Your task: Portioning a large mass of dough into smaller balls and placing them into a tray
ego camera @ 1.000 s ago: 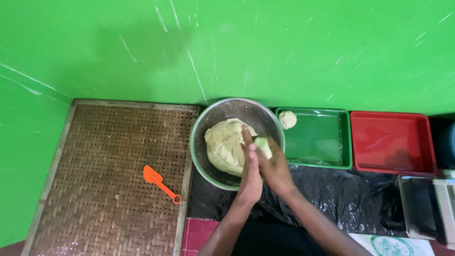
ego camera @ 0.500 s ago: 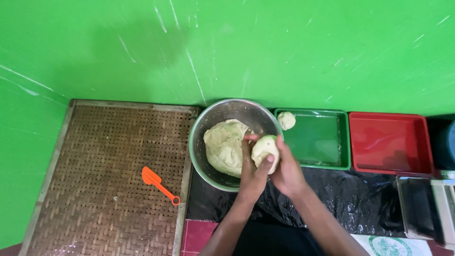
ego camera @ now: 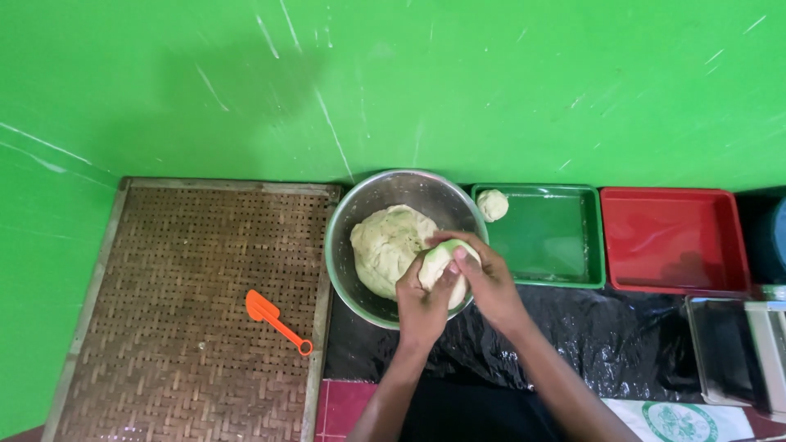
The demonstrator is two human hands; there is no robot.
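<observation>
While both hands press together, dough ball (ego camera: pixel 440 263) enclosed between left hand (ego camera: pixel 422 307) and right hand (ego camera: pixel 489 282), grip closed, above steel bowl (ego camera: pixel 354 214).

I see a pale, cream-yellow dough lump (ego camera: pixel 386 248) in a shiny silver metal bowl (ego camera: pixel 360 214), a brown basket-weave mat (ego camera: pixel 164 270) bearing a bright orange plastic scoop (ego camera: pixel 277 320), a green rectangular tray (ego camera: pixel 544 237), a red square tray (ego camera: pixel 673 239), and glossy black plastic sheeting (ego camera: pixel 606 336).

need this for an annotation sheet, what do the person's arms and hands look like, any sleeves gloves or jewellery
Both arms are bare from the bottom edge of the picture up to the wrists; no sleeves show. The left hand and right hand are bare too: no gloves, and no rings, watch or bracelets can be seen. Short fingernails show on the right hand.
</observation>
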